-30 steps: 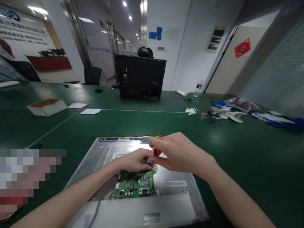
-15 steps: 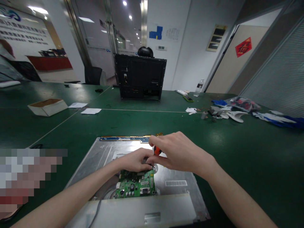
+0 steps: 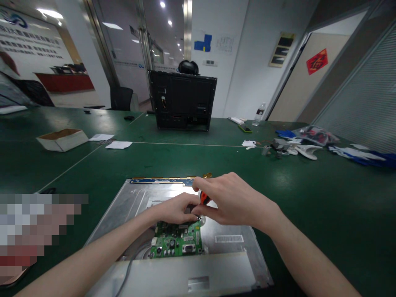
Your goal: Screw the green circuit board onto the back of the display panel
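Evidently, the right hand (image 3: 233,199) pinches an orange-handled tool (image 3: 204,198) pointing down at the far-right corner of the green circuit board (image 3: 177,242), beside the left hand (image 3: 177,208), curled, whose hold I cannot tell.

LCD back panel (image 3: 225,231), 6 o'clock: bare sheet metal, smooth, semi-gloss w/ streaky refl. Its lower cover plate (image 3: 173,270): paler, more matt. PCB (image 3: 177,243) on panel: slight sheen, shiny metal VGA conn. (image 3: 188,248). Tool handle (image 3: 204,198), approx. 6 o'clock: plastic-look. Tabletop (image 3: 173,159): smooth, satin, soft glare. Monitor rear housing (image 3: 184,99), 12 o'clock: blk plastic, mostly matt. 9 o'clock: 2 matt paper sheets (image 3: 119,144), cardboard-look tray (image 3: 62,142). Bottle (image 3: 259,115), 2 o'clock: clear plastic. Bag (image 3: 317,136), 3 o'clock: shiny, crinkly plastic.
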`<act>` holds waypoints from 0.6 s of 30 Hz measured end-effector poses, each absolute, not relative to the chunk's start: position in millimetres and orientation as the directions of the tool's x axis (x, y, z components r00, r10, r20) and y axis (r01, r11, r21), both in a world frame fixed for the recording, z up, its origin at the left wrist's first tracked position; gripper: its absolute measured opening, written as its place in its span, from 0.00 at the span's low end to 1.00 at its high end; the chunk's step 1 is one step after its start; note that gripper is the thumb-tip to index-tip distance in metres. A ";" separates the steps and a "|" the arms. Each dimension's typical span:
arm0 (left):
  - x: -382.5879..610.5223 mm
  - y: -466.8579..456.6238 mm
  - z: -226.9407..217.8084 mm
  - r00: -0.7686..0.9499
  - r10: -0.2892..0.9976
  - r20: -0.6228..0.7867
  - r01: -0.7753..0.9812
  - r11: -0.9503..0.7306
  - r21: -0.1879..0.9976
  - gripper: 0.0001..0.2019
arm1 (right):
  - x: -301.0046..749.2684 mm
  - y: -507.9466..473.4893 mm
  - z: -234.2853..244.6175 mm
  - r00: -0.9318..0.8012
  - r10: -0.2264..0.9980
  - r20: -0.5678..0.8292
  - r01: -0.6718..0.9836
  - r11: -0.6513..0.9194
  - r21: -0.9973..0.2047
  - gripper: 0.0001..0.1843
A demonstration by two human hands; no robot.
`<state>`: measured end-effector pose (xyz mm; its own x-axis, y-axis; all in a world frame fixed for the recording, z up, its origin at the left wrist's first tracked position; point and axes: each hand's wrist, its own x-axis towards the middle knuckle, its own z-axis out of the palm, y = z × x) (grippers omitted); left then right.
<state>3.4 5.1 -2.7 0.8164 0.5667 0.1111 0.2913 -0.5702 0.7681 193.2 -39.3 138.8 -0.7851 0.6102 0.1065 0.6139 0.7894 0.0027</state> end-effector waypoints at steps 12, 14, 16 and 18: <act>1.7 4.8 -1.0 0.791 0.602 0.112 0.336 -0.579 0.743 0.08 | 193.8 -36.7 140.2 -0.759 0.628 0.171 0.639 0.769 0.012 0.07; 1.1 5.2 0.2 0.796 0.594 0.117 0.319 -0.576 0.753 0.08 | 194.5 -36.7 140.3 -0.753 0.628 0.194 0.641 0.767 0.006 0.07; -0.6 4.9 3.5 0.808 0.579 0.105 0.296 -0.554 0.778 0.07 | 195.9 -37.2 141.3 -0.742 0.618 0.260 0.636 0.771 -0.021 0.07; -3.3 3.4 10.7 0.805 0.587 0.090 0.298 -0.530 0.794 0.07 | 199.4 -38.8 144.2 -0.711 0.586 0.389 0.608 0.790 -0.078 0.07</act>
<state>-3.3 3.4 10.7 0.8046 0.5870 0.0897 0.2983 -0.5301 0.7938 199.4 -38.8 144.2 -0.7111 0.5856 0.3891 0.6078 0.7902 -0.0784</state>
